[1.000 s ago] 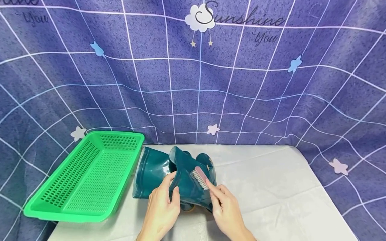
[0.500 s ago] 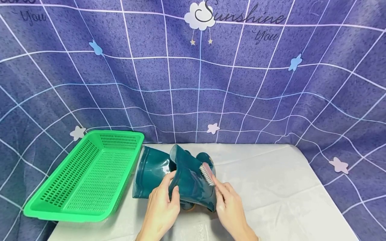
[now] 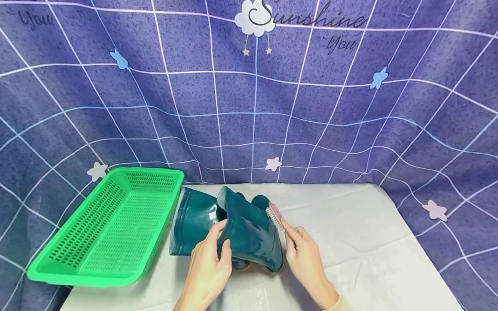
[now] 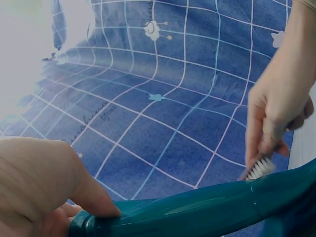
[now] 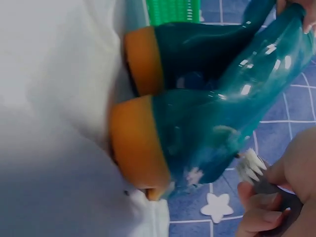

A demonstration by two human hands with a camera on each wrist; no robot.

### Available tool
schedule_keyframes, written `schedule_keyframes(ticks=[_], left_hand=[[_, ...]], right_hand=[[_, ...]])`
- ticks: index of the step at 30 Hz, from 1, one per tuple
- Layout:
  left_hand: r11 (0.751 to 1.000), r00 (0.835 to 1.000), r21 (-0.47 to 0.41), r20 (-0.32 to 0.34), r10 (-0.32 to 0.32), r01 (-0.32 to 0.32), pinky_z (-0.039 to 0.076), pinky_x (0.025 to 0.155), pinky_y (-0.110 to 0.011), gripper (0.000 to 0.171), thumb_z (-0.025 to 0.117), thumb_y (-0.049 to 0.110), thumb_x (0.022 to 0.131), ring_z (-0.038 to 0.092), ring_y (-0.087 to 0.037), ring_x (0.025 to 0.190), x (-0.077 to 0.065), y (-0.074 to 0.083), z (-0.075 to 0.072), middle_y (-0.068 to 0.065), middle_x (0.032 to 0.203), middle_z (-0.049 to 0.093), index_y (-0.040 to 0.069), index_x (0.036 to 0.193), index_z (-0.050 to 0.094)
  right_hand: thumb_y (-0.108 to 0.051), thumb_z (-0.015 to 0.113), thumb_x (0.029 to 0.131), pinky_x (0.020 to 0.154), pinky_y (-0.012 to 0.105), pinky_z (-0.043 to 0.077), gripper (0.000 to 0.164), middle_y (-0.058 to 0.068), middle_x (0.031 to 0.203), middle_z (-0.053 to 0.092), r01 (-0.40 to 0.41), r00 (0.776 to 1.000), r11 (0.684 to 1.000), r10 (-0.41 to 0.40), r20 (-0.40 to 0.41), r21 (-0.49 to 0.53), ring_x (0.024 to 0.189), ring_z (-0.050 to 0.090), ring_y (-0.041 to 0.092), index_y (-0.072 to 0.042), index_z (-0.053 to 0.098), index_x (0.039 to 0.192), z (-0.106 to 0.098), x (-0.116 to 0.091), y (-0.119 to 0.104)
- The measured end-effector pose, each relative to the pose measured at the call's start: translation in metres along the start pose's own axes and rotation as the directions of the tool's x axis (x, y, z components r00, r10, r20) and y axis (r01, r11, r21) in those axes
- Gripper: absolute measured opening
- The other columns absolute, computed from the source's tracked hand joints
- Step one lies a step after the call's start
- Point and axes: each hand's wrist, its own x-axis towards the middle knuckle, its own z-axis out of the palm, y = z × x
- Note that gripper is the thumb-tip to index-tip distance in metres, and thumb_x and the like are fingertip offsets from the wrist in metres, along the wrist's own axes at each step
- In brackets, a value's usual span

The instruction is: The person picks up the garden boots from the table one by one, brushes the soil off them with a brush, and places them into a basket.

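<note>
- Your right hand (image 3: 305, 255) has slid rightward over the last second, taking the brush (image 3: 275, 214) from the middle of the held boot (image 3: 249, 229) out to its right edge. Your left hand (image 3: 212, 259) has basically stayed put.
- Biggest thing: one blue-purple backdrop (image 3: 233, 95) with a grid. You've got one big cloud, two blue shapes and three large pale stars on it in the head view.
- One table (image 3: 362, 242) with a white cover, under your boots.
- One green basket (image 3: 116, 233), slatted, at your left, just beside the boots.
- Two boots (image 5: 197, 118), dark teal, orange soles (image 5: 140, 140) showing in your right wrist view. The held boot overlaps the other boot (image 3: 196, 222), whose wide mouth faces the basket. Both are between your hands and the backdrop.
- Two hands. Your left has the held boot's rim gripped, thumb on the outside with only a small gap to the index finger; can't really see what the rest of those fingers are doing.
- Your right is curled round the brush handle, index finger stretched along it, no slack between fingers and handle.
- One brush, pink back, white bristles turned toward the held boot. They're right at its edge; can't tell if they're actually touching.
</note>
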Motion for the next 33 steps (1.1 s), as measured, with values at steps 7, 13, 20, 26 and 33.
schedule_keyframes(ticks=[7, 13, 20, 26, 33], left_hand=[[1.000, 1.000, 0.002, -0.005, 0.011, -0.011, 0.059, 0.094, -0.051, 0.042, 0.063, 0.009, 0.104, 0.060, -0.010, 0.072, 0.000, -0.001, 0.000, 0.007, 0.070, 0.064, 0.016, 0.146, 0.061], [1.000, 1.000, 0.000, -0.009, 0.017, -0.017, 0.059, 0.091, -0.048, 0.042, 0.064, 0.009, 0.104, 0.056, -0.008, 0.068, -0.001, 0.000, 0.000, 0.001, 0.087, 0.076, 0.017, 0.145, 0.062], [0.999, 0.999, -0.030, -0.029, 0.034, -0.034, 0.059, 0.084, -0.041, 0.042, 0.065, 0.008, 0.102, 0.054, -0.004, 0.064, -0.003, 0.001, 0.002, -0.004, 0.118, 0.079, 0.017, 0.143, 0.064], [0.996, 0.999, -0.084, -0.052, 0.015, -0.019, 0.060, 0.096, -0.049, 0.043, 0.065, 0.003, 0.099, 0.074, -0.023, 0.119, -0.009, 0.006, 0.001, -0.003, 0.125, 0.079, 0.018, 0.140, 0.068], [0.987, 0.980, -0.052, -0.142, 0.142, -0.150, 0.064, 0.089, -0.042, 0.047, 0.070, -0.005, 0.091, 0.077, -0.020, 0.109, -0.020, 0.006, 0.000, 0.003, 0.121, 0.080, 0.021, 0.129, 0.074]], right_hand=[[0.000, 0.071, 0.096, 0.051, 0.020, 0.041, 0.037, 0.002, 0.085, 0.070, -0.043, 0.998, 0.997, 0.045, 0.034, -0.065, 0.060, 0.044, 0.001, -0.011, 0.077, 0.131, 0.003, -0.003, 0.002], [-0.001, 0.071, 0.096, 0.052, 0.024, 0.042, 0.036, 0.002, 0.083, 0.069, -0.100, 0.995, 0.991, 0.100, -0.006, -0.085, 0.061, 0.047, 0.006, -0.012, 0.078, 0.130, -0.001, -0.001, 0.005], [-0.003, 0.069, 0.099, 0.056, 0.022, 0.045, 0.039, -0.001, 0.088, 0.068, -0.089, 0.992, 0.996, 0.090, 0.092, -0.021, 0.065, 0.047, 0.003, -0.015, 0.075, 0.136, 0.001, 0.000, 0.009], [-0.004, 0.068, 0.100, 0.053, 0.023, 0.041, 0.036, 0.002, 0.086, 0.070, -0.122, 0.986, 0.990, 0.130, 0.108, -0.073, 0.062, 0.045, 0.004, -0.014, 0.076, 0.134, -0.003, 0.003, 0.016], [-0.004, 0.068, 0.100, 0.058, 0.026, 0.048, 0.042, 0.001, 0.089, 0.071, -0.016, 0.990, 0.998, 0.025, 0.139, -0.064, 0.066, 0.050, 0.007, -0.018, 0.073, 0.139, -0.017, 0.023, 0.025]])
